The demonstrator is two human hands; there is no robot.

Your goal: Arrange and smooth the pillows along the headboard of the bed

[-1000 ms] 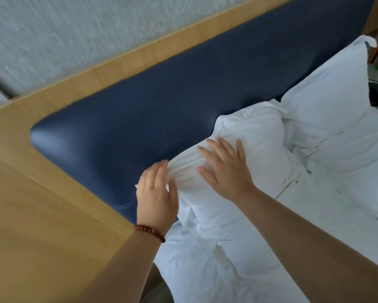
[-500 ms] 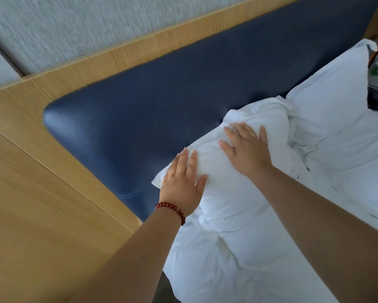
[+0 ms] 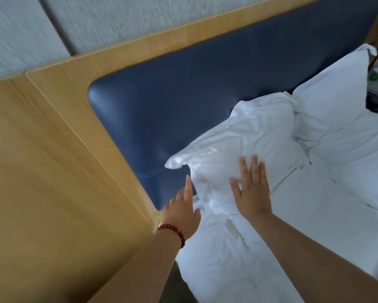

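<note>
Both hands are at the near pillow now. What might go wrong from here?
1. The near pillow is crumpled, its left corner jutting out; pressing with the flat right hand may set creases rather than smooth them.
2. The left hand sits by the headboard edge; a push could slide the pillow into the far pillow, which it already seems to touch.

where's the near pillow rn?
Head view, centre: near pillow leans on the blue headboard, left of the far pillow, right hand flat on it.
</note>
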